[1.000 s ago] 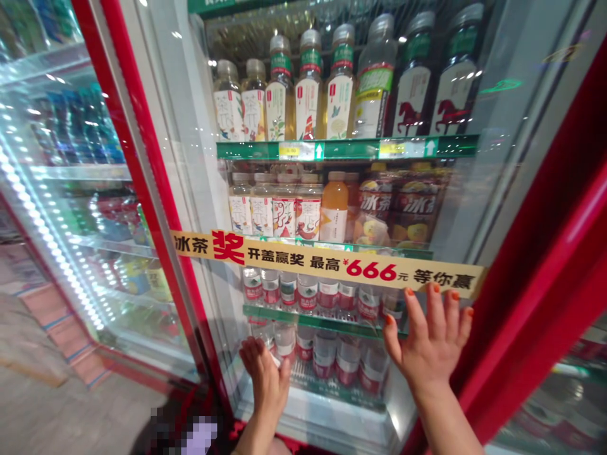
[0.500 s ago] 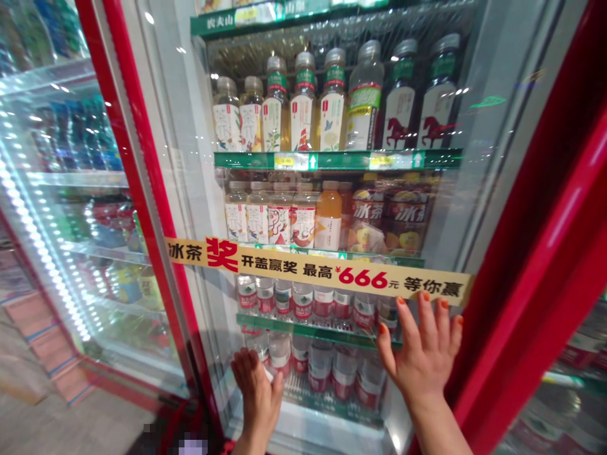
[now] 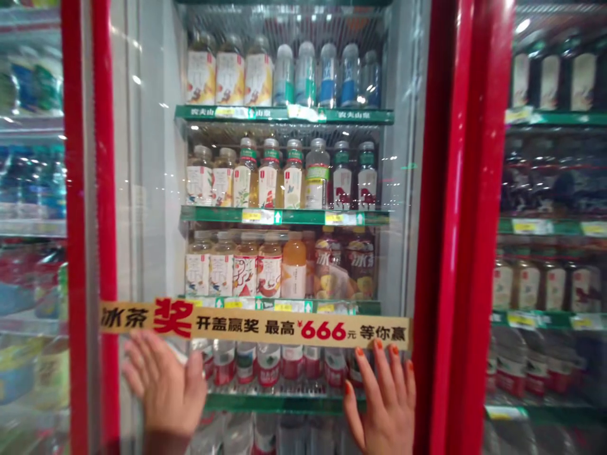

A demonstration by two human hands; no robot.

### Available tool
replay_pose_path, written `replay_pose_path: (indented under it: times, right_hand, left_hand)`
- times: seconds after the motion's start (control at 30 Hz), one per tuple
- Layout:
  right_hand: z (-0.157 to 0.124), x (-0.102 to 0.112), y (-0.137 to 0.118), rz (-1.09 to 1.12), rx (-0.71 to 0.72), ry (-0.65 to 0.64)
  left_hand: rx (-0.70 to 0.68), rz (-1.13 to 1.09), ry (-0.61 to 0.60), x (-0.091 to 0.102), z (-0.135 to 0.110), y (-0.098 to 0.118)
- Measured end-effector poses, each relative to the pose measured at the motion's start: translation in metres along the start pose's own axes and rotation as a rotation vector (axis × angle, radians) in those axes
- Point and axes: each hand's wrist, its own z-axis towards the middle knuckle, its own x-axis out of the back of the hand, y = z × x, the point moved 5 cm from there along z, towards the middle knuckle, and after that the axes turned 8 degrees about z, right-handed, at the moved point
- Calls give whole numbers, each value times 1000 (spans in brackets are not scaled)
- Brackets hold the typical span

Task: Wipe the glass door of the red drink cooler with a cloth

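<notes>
My left hand (image 3: 165, 385) is at the lower left of the glass door (image 3: 159, 208), fingers stretched upward just below a yellow promotional strip (image 3: 256, 323). Something pale shows between its thumb and fingers, too blurred to make out. My right hand (image 3: 386, 401), with orange nails, lies spread against the glass at the lower right, its fingertips by the strip's right end. Behind the door, the strip crosses in front of shelved drink bottles: tea bottles (image 3: 269, 183), an orange juice bottle (image 3: 294, 265) and water bottles with red labels (image 3: 269, 363).
Red door frames (image 3: 439, 227) run upright on both sides. Another cooler with bottles (image 3: 527, 278) stands to the right, and one with blue bottles (image 3: 28, 183) to the left. Green shelf edges (image 3: 284, 216) carry price tags.
The view has straightened and tilted up, bringing a higher shelf and the right cooler into sight. My left hand has risen to just below the strip; my right hand stays spread near its right end.
</notes>
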Motion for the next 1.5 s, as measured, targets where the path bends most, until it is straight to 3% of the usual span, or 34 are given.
replay_pose_path:
  times: [0.03, 0.1, 0.17, 0.23, 0.3, 0.5, 0.63, 0.73, 0.83, 0.93, 1.0, 1.07, 1.17, 1.23, 1.3, 1.4, 1.5]
  right_hand:
    - [1, 1, 1, -13, 3, 0]
    - [1, 3, 1, -19, -3, 3]
    - [1, 4, -1, -4, -5, -1]
    - [1, 5, -3, 13, -9, -8]
    - [1, 5, -4, 22, -25, -16]
    - [-4, 1, 0, 40, -80, -31]
    - [-4, 7, -4, 143, -162, -34]
    - [11, 22, -24, 304, -242, -12]
    - [47, 27, -69, 534, -97, -38]
    - [82, 5, -106, 711, 19, -192]
    - [90, -13, -112, 670, 56, -277]
    - [86, -22, -101, 494, 94, -321]
    - [78, -20, -54, 149, 70, -303]
    - [86, -15, -21, -13, -14, -245]
    - [102, -14, -2, -95, -141, -172]
    - [115, -22, -20, -94, -209, -121]
    - [87, -37, -70, 15, 53, -257]
  left_hand:
    - [5, -10, 30, 15, 35, 14]
    - [-117, -29, 32, 32, 83, 52]
    - [-269, -15, 63, 38, 97, 88]
    - [-390, 10, 100, 36, 87, 112]
    - [-457, 22, 122, 33, 70, 123]
    - [-450, -9, 124, 29, 46, 133]
    - [-502, -86, 147, 25, 30, 161]
    - [-564, -268, 84, 20, 12, 175]
    - [-478, -611, -85, 14, 2, 168]
    - [-384, -917, -250, 12, -3, 154]
    - [-375, -990, -303, 16, 0, 141]
    - [-420, -944, -253, 26, 11, 120]
    - [-513, -608, 4, 45, 35, 75]
    - [-517, -321, 130, 49, 50, 47]
    - [-507, -148, 167, 44, 59, 29]
    - [-506, -77, 202, 33, 59, 20]
    - [-502, -72, 213, 29, 54, 21]
